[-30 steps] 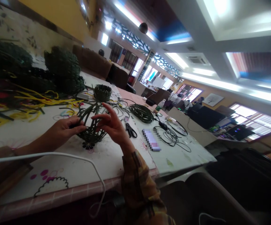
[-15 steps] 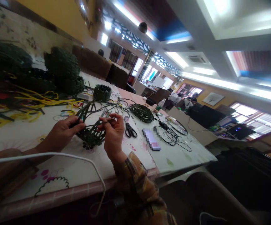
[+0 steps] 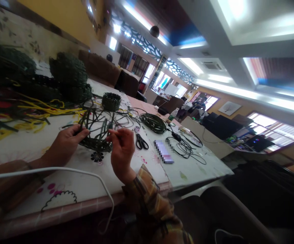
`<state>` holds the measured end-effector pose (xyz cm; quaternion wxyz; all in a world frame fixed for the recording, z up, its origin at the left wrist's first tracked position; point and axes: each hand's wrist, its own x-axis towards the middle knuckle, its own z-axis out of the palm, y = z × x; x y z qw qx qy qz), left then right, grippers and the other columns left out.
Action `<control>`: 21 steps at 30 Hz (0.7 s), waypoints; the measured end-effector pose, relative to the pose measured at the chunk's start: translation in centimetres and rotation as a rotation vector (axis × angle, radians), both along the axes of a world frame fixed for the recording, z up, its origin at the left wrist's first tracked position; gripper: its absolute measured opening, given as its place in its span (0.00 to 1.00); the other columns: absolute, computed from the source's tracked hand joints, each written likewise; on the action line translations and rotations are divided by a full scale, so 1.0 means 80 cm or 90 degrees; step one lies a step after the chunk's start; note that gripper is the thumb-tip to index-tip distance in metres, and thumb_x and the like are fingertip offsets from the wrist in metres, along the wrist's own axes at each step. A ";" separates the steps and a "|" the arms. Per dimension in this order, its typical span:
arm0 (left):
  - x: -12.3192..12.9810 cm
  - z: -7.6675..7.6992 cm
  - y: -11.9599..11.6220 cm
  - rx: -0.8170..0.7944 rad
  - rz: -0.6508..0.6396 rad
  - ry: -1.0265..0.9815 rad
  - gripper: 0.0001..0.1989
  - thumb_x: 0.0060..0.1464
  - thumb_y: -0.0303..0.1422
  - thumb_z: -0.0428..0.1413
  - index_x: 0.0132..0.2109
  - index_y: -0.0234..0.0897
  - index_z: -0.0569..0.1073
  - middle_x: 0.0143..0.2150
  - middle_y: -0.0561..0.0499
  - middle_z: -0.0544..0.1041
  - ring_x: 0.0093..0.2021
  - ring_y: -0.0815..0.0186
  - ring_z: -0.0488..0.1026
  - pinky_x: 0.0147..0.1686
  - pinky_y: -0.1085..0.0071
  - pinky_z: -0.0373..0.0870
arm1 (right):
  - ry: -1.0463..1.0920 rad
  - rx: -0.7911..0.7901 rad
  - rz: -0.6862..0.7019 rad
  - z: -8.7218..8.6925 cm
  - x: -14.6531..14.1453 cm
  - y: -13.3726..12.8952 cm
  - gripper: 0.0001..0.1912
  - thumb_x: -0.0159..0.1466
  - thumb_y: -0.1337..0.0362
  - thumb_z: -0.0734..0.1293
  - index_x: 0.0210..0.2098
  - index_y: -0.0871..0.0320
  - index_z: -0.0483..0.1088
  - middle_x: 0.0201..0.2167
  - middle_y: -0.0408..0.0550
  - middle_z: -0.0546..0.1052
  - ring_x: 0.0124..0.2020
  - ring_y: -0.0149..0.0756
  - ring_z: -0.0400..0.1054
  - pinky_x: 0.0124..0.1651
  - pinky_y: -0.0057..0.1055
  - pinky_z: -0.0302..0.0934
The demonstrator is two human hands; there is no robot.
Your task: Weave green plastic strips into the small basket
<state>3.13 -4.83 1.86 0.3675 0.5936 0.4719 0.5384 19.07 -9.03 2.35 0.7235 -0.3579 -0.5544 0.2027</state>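
A half-woven basket [image 3: 96, 144] of dark green strips is held between my hands above the table, its loose strips sticking up and outward. My left hand [image 3: 66, 140] pinches its left side, thumb and fingers closed on the strips. At the right side my right hand [image 3: 122, 149] is closed in a pinch on a dark upright strip [image 3: 112, 118]; the fingertips are partly hidden. Behind the basket stands a small round woven basket [image 3: 111, 101]. Black-handled scissors [image 3: 141, 141] lie to the right of my right hand.
A coil of dark green strip [image 3: 153, 123], a phone [image 3: 163, 151], a black cable [image 3: 187, 149] and a bottle [image 3: 173, 114] are on the right. Yellow strips [image 3: 50, 109] and dark woven pieces [image 3: 67, 74] crowd the left. A white cable [image 3: 85, 171] crosses in front of me.
The half-woven basket has tipped and shifted slightly away, uncovering the dark flower print on the tablecloth. My right hand has turned and lowered slightly, and its strip now points upward.
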 end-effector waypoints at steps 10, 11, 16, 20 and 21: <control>-0.010 0.001 -0.001 0.095 -0.148 0.192 0.20 0.49 0.52 0.56 0.32 0.38 0.74 0.30 0.53 0.73 0.34 0.62 0.67 0.35 0.69 0.63 | -0.246 0.011 0.121 0.040 -0.003 0.034 0.04 0.68 0.65 0.66 0.42 0.54 0.67 0.30 0.37 0.74 0.27 0.24 0.72 0.32 0.22 0.68; -0.012 0.003 0.000 0.104 -0.164 0.205 0.20 0.49 0.52 0.56 0.32 0.38 0.75 0.30 0.52 0.73 0.34 0.62 0.67 0.35 0.69 0.64 | -0.220 -0.025 0.150 0.043 -0.004 0.042 0.05 0.68 0.64 0.65 0.43 0.54 0.65 0.29 0.36 0.72 0.25 0.23 0.70 0.29 0.21 0.66; -0.013 0.008 -0.001 0.072 -0.153 0.174 0.20 0.47 0.52 0.57 0.32 0.39 0.75 0.29 0.53 0.74 0.33 0.62 0.68 0.35 0.69 0.65 | -0.317 0.026 0.026 0.043 0.006 0.026 0.13 0.67 0.67 0.65 0.52 0.55 0.65 0.44 0.46 0.75 0.33 0.26 0.71 0.41 0.26 0.70; -0.010 0.005 -0.002 0.041 -0.136 0.137 0.21 0.44 0.52 0.59 0.32 0.38 0.75 0.29 0.53 0.75 0.33 0.62 0.69 0.37 0.69 0.66 | -0.554 0.072 -0.113 0.027 0.017 -0.007 0.09 0.70 0.68 0.61 0.46 0.60 0.72 0.50 0.56 0.73 0.50 0.37 0.70 0.55 0.36 0.68; -0.010 0.004 -0.002 0.030 -0.138 0.125 0.21 0.44 0.52 0.59 0.32 0.38 0.75 0.29 0.53 0.75 0.34 0.62 0.69 0.37 0.69 0.66 | -0.604 0.063 -0.123 0.022 0.019 -0.010 0.10 0.70 0.68 0.61 0.45 0.60 0.73 0.51 0.57 0.73 0.50 0.37 0.70 0.55 0.36 0.68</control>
